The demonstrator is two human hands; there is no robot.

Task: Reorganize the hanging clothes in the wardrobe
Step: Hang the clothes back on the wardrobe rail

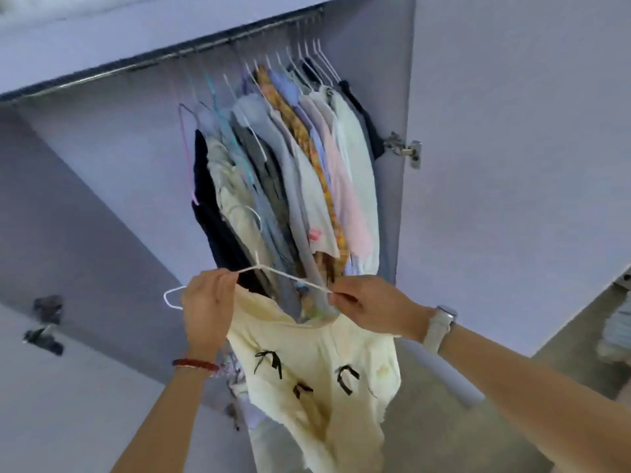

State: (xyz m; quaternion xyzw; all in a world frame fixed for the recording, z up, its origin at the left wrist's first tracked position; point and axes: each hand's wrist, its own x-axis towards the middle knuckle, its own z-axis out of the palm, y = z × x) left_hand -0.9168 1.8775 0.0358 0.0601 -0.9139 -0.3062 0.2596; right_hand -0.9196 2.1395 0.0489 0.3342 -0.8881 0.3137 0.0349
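A pale yellow top [317,363] with small black bows hangs in front of me, low in the view. My left hand [205,308] grips the left arm of a white wire hanger [283,275] together with the top's left shoulder. My right hand [368,307] pinches the hanger's right end and the top's other shoulder. The hanger's hook [170,298] sticks out left of my left hand. Behind it, several garments [286,172] hang packed on a metal rail [164,58] in the open wardrobe, on white, blue and pink hangers.
The left half of the rail carries nothing. A wardrobe door [512,165] stands open at the right, with a metal hinge [404,150]. Dark hinges [46,322] sit on the left door. Folded clothes lie low in the wardrobe under the top.
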